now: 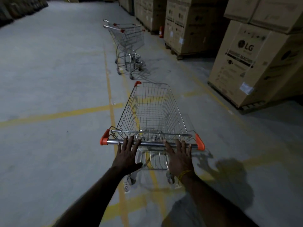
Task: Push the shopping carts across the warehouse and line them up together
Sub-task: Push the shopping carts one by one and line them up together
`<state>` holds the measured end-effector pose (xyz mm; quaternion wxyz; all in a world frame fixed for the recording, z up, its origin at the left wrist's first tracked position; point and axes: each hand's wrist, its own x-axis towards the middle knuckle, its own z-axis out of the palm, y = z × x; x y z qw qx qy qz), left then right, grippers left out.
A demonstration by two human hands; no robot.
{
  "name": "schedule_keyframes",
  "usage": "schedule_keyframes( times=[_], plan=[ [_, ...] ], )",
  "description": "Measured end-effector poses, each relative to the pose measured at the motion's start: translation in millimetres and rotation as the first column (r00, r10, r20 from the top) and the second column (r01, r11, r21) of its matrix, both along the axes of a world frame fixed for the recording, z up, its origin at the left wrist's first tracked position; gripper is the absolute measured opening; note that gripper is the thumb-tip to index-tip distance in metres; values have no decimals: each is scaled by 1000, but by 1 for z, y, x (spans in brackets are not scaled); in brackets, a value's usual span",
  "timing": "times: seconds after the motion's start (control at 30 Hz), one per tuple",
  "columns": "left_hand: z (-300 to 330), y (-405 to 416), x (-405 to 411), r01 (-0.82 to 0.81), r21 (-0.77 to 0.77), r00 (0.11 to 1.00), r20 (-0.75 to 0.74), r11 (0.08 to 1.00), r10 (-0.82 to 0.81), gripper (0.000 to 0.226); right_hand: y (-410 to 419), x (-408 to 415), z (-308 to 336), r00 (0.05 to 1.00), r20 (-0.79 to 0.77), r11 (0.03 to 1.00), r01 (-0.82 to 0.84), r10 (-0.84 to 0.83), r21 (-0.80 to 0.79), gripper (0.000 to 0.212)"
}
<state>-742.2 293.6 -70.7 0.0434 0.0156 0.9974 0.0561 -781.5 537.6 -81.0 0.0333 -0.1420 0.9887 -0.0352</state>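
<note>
A wire shopping cart [152,112] with orange corner caps stands right in front of me, its basket empty. My left hand [127,154] lies with straight fingers over the left part of the chrome handle bar [152,143]. My right hand [179,156] lies the same way over the right part, a yellow thread round its wrist. Further ahead, two nested carts [127,41] stand together with their handles toward me, a short gap of floor between them and my cart.
Stacked cardboard appliance boxes on pallets [255,63] line the right side. More boxes [185,27] stand behind the nested carts, with a red fire extinguisher [161,31] at their foot. Yellow lines [108,76] cross the grey concrete floor. Dark racks run along the far left.
</note>
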Motion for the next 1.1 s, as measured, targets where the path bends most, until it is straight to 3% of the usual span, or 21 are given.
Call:
schedule_keyframes(
  times=[0.47, 0.93, 1.1],
  plan=[
    [3, -104, -215, -35, 34, 999, 26, 999, 34, 112, -105, -222, 3, 999, -20, 999, -42, 43, 7, 112],
    [13, -179, -489, -60, 136, 996, 78, 989, 50, 103, -177, -507, 23, 995, 56, 994, -91, 88, 57, 105],
    [8, -219, -580, -31, 161, 999, 26, 986, 27, 98, -220, -597, 22, 998, 45, 997, -53, 50, 61, 107]
  ],
)
